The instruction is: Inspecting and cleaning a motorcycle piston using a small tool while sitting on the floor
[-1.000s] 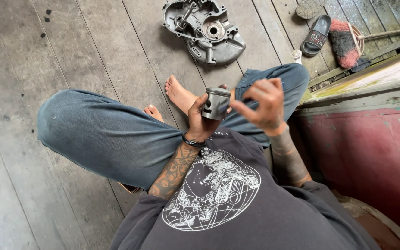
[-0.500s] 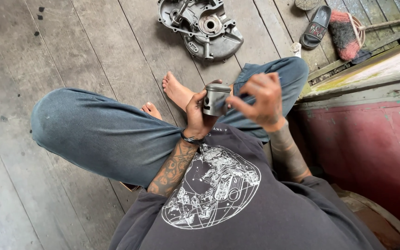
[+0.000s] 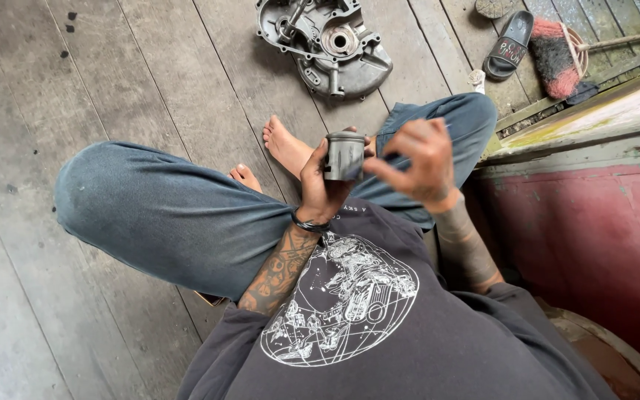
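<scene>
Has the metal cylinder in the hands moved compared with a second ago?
No. The metal cylinder stays above the bare foot, gripped by the left hand; only the camera shifted.

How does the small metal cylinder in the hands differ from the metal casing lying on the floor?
The metal cylinder is small, smooth and round, gripped in the left hand with the right hand at its side. The engine casing is far larger, flat and irregular, with holes and ribs, lying untouched on the plank floor. Both are dull grey metal.
</scene>
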